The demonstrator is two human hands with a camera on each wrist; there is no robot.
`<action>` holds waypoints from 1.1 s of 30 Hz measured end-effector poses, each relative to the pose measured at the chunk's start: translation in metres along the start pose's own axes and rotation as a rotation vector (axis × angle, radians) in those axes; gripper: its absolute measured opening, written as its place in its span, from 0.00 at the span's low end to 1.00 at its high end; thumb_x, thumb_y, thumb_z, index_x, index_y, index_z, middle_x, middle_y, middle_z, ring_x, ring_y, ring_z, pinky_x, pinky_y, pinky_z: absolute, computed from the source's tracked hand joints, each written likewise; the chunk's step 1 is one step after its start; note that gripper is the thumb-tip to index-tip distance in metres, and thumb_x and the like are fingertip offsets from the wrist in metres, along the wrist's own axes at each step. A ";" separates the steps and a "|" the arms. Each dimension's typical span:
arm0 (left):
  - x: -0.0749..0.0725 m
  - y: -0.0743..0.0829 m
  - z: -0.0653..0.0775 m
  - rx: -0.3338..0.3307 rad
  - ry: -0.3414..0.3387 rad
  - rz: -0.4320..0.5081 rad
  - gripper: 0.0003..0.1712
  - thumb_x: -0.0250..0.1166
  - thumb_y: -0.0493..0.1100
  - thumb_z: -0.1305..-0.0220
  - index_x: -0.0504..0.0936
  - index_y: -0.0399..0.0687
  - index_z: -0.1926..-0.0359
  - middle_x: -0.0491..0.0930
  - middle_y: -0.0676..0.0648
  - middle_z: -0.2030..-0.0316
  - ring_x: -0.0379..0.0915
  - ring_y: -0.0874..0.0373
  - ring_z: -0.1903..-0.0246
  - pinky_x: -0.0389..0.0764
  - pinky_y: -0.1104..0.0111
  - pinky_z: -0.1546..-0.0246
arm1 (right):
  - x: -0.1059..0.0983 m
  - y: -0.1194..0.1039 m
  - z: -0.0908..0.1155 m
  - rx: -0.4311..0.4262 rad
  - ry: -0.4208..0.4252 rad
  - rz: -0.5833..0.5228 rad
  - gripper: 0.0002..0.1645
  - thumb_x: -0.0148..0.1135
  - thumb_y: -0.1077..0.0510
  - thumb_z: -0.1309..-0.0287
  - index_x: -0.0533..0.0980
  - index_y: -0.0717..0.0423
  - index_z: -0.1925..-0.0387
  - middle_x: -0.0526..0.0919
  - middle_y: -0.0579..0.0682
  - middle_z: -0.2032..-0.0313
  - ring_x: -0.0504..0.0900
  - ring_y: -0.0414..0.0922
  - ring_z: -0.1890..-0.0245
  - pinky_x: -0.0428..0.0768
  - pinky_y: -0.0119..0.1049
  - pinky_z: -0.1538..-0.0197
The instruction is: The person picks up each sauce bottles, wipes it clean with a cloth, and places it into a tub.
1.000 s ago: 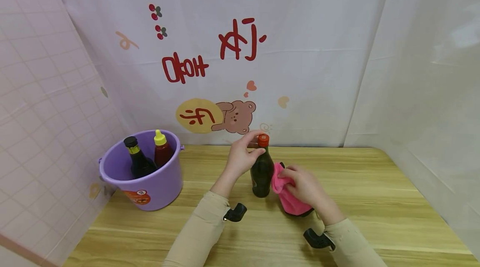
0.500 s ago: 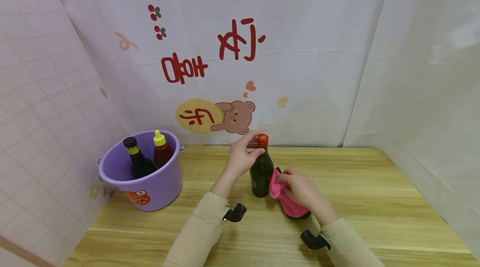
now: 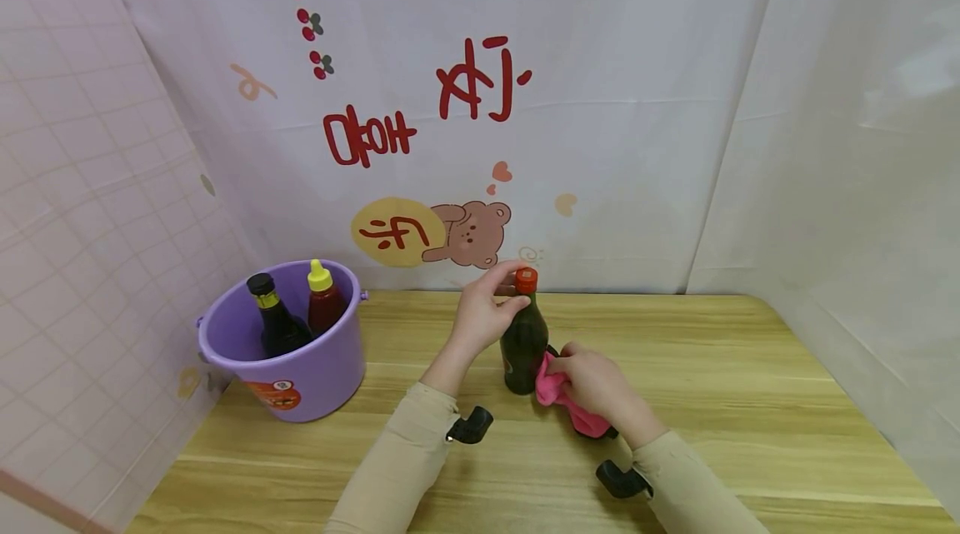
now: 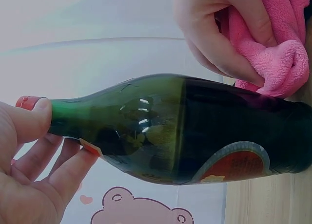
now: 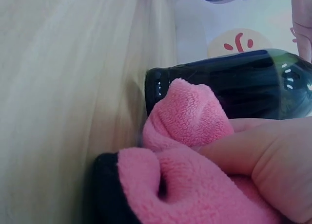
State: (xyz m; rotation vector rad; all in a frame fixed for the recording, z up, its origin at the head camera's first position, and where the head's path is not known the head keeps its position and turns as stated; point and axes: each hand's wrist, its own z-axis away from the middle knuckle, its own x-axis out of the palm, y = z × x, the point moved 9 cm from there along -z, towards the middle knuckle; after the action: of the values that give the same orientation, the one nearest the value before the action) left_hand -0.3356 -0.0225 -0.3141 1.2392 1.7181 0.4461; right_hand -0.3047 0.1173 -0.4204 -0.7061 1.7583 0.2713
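A dark green glass bottle [image 3: 523, 346] with a red cap [image 3: 527, 280] stands upright on the table. My left hand [image 3: 482, 311] grips its neck, thumb and fingers round the glass just under the cap, as the left wrist view shows. Liquid fills the bottle [image 4: 234, 131] to about its shoulder, and a red oval label sits low on its side. In my right hand [image 3: 598, 386] is a bunched pink fleecy cloth [image 3: 553, 384] with a black edge. The cloth [image 5: 190, 117] lies against the bottle's lower right side, near the base. Part of it hangs below the hand to the table.
A purple bucket [image 3: 322, 380] stands on the left of the wooden table [image 3: 750, 401]. Inside it are a dark bottle [image 3: 281, 326] with a black cap and a red squeeze bottle [image 3: 325, 305] with a yellow top. A printed curtain [image 3: 615, 142] rises behind the table.
My right hand has slid the pink cloth down the bottle's right side toward the base, moving slightly left. The left hand and the bottle have stayed nearly still.
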 end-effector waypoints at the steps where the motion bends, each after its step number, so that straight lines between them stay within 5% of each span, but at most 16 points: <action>1: 0.000 0.000 0.000 0.000 0.000 -0.002 0.28 0.70 0.35 0.38 0.77 0.54 0.39 0.84 0.46 0.52 0.82 0.51 0.54 0.83 0.65 0.57 | 0.000 -0.001 0.000 0.000 -0.004 0.006 0.16 0.72 0.69 0.55 0.85 0.45 0.68 0.74 0.46 0.70 0.71 0.42 0.76 0.72 0.35 0.75; 17: 0.002 0.002 0.002 0.056 0.020 0.065 0.32 0.70 0.36 0.39 0.74 0.51 0.33 0.83 0.47 0.50 0.80 0.55 0.52 0.82 0.60 0.52 | -0.007 0.007 0.010 -0.001 0.025 -0.022 0.19 0.72 0.69 0.53 0.85 0.48 0.59 0.76 0.47 0.66 0.75 0.43 0.74 0.73 0.34 0.74; 26: -0.006 0.012 0.009 0.014 0.238 -0.181 0.34 0.78 0.48 0.47 0.77 0.47 0.41 0.79 0.46 0.58 0.81 0.50 0.61 0.82 0.62 0.63 | -0.021 0.014 0.016 0.011 0.086 -0.082 0.19 0.72 0.69 0.54 0.85 0.51 0.58 0.78 0.49 0.63 0.78 0.44 0.70 0.77 0.36 0.69; 33: -0.007 0.018 0.011 0.010 0.278 -0.246 0.26 0.78 0.46 0.48 0.80 0.52 0.48 0.81 0.50 0.63 0.80 0.57 0.66 0.79 0.65 0.66 | -0.033 0.025 0.019 0.034 0.144 -0.099 0.21 0.73 0.70 0.56 0.84 0.53 0.57 0.78 0.51 0.62 0.79 0.45 0.70 0.79 0.40 0.68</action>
State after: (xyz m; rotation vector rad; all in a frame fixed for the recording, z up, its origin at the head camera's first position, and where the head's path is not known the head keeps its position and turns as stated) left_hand -0.3165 -0.0229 -0.3030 0.9900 2.0804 0.4791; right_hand -0.2997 0.1576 -0.3999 -0.8017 1.8530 0.1251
